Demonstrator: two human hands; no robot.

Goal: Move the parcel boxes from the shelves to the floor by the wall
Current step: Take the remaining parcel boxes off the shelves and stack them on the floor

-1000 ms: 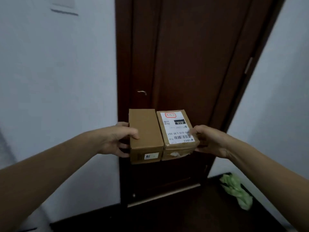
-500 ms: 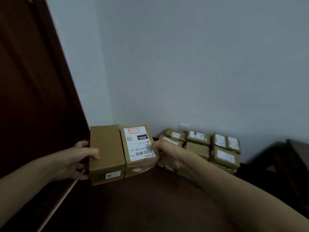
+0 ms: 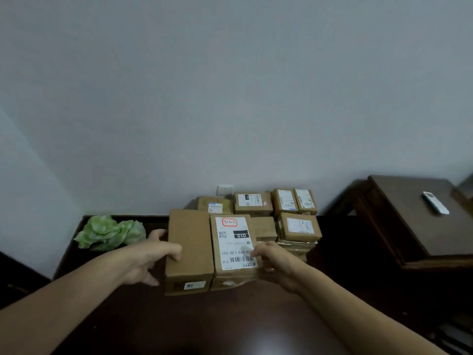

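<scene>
Wall: pale grey wall (image 3: 230, 98) fills the upper view; a white socket (image 3: 225, 190) sits low on it, just behind the pile.
Floor: dark and glossy floor (image 3: 230, 324), running up to the wall.
Pile by wall: stack of parcel boxes (image 3: 298, 226) on the floor against the wall, at least six showing, some stacked on others, most with white labels up.
Carried pair: plain brown box (image 3: 189, 249) and labelled box (image 3: 234, 248), long sides touching, held level in front of the pile and not yet set down.
Left hand: left hand (image 3: 151, 260) grips the outer side of the plain box, thumb over the top edge, fingers curled beneath.
Right hand: right hand (image 3: 276, 265) grips the outer side of the labelled box, thumb on the shipping label; the other fingers are hidden.
Progress: well under way, judging by the pile; this pair has reached the drop spot.
Left to do: lower both boxes beside or onto the pile. Shelves are out of view, so how many parcels remain cannot be told.
Nearby: crumpled green bag (image 3: 110, 231) on the floor to the left; dark wooden cabinet (image 3: 414, 221) to the right with a white remote control (image 3: 435, 202) on top.
</scene>
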